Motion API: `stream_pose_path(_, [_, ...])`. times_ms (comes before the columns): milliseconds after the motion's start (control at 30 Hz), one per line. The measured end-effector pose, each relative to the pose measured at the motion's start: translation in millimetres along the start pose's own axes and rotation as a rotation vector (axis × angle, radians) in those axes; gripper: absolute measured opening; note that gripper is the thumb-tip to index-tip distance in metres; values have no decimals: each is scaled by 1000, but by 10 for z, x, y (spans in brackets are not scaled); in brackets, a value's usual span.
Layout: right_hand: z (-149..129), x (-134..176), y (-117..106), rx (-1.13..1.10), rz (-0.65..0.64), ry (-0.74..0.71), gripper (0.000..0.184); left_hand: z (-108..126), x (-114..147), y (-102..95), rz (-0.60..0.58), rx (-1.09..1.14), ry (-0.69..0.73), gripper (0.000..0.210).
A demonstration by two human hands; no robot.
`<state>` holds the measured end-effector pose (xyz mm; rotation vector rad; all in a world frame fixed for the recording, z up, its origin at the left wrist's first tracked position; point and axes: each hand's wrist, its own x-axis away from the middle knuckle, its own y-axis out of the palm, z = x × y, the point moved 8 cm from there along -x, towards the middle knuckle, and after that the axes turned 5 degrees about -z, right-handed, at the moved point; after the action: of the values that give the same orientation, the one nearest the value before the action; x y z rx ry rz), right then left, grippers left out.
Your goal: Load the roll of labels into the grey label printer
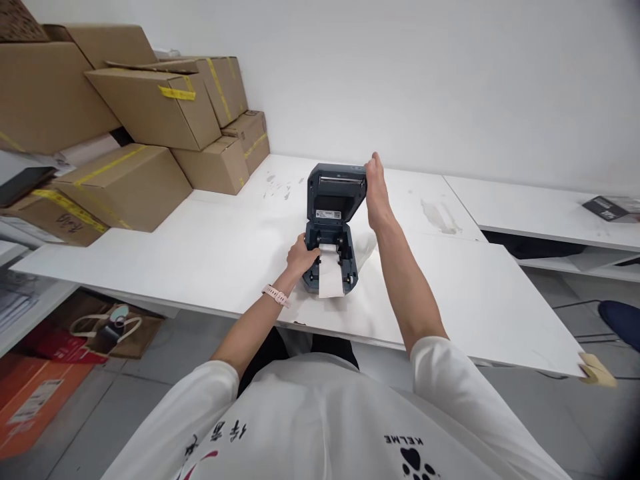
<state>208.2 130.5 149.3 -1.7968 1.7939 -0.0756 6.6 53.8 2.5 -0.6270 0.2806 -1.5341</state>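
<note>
A dark grey label printer (353,267) stands on the white table in front of me, its lid (313,193) raised and tilted back. Inside the base lies a roll of white label paper (331,273); its loose strip hangs out over the front edge. My left hand (301,257) grips the left side of the base, with the thumb over the rim near the roll. At the upper right, my right hand (376,190) holds the lid by its right edge; some of its fingers are hidden behind the lid.
Several cardboard boxes (150,110) with yellow tape are stacked at the left of the white table (420,287). A dark small box (610,208) lies far right. On the floor at left are an orange box (40,400) and a paper bag (143,327). A white wall stands behind.
</note>
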Motion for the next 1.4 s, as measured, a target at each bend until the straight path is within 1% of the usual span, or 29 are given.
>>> stream_pose_path(67, [-32,-129,-44,7,37,-19,85,2,-4,-14,-3,-23,9,71])
stream_pose_path(100, [-90,-127,-70,38,70,-62,83,1,0,-20,-5,-30,16,69])
stream_pose_path(133, [-171,-79,-94,83,110,-121,80,3,8,-27,-6,-34,27,67])
stream_pose_path(200, [-344,119,-103,181,175,-243,70,19,26,-34,-4,-38,58,63])
stream_pose_path(233, [-407,235,-65,222,165,-287,64,32,33,-37,1,-43,74,60])
stream_pose_path(267, [-440,339,17,261,107,-312,58,48,38,-37,3,-59,88,57])
stream_pose_path(300, [-434,423,142,307,0,-314,52,63,40,-37,8,-87,97,52])
stream_pose_path(333, [-385,492,309,377,-151,-294,46,75,38,-37,11,-121,100,48])
stream_pose_path(400, [-171,601,662,557,-475,-213,38,94,27,-34,13,-186,101,42])
stream_pose_path(433, [-38,632,802,641,-597,-164,36,98,20,-35,15,-211,97,41])
stream_pose_path(467, [88,638,916,708,-682,-119,37,97,13,-36,17,-227,93,41])
stream_pose_path(533, [283,601,1104,774,-778,-57,38,92,3,-35,19,-242,90,42])
stream_pose_path(600, [411,563,1281,789,-857,-21,38,80,-2,-38,26,-243,85,43])
stream_pose_path(667, [465,553,1416,775,-934,-6,37,73,-5,-34,23,-243,89,45])
stream_pose_path(733, [439,570,1447,724,-984,-14,37,69,-8,-31,17,-251,94,47])
stream_pose_path(800, [353,620,1309,645,-1000,-40,39,70,-11,-33,16,-254,100,48])
stream_pose_path(833, [279,659,1168,552,-987,-63,41,67,-11,-35,17,-250,100,48])
stream_pose_path(867, [191,707,975,417,-955,-89,43,64,-10,-37,18,-242,100,49])
stream_pose_path(900, [106,766,732,256,-904,-113,44,63,-9,-36,18,-231,103,49])
stream_pose_path(933, [35,835,451,64,-836,-135,46,62,-6,-33,17,-215,108,50])
stream_pose_path(967, [20,919,162,-77,-765,-140,46,61,-2,-29,16,-199,112,50])
stream_pose_path(1033, [171,1115,-319,-169,-644,-93,38,57,7,-24,18,-169,115,50])
stream_pose_path(1067, [330,1210,-480,-173,-592,-31,37,54,12,-22,20,-160,113,50])
stream_pose_path(1100, [523,1294,-584,-170,-540,41,37,52,17,-21,24,-156,110,50])
stream_pose_path(1167, [968,1416,-649,-175,-407,205,43,51,26,-28,36,-158,105,52])
stream_pose_path(1233, [1373,1487,-570,-195,-283,331,49,51,32,-34,44,-157,106,53])
stream_pose_path(1267, [1529,1507,-507,-205,-241,367,51,50,34,-36,44,-152,107,53])
stream_pose_path(1333, [1731,1524,-410,-213,-209,396,53,45,34,-35,39,-134,114,53])
stream_pose_path(1400, [1828,1526,-442,-215,-189,397,53,39,35,-33,35,-108,123,54])
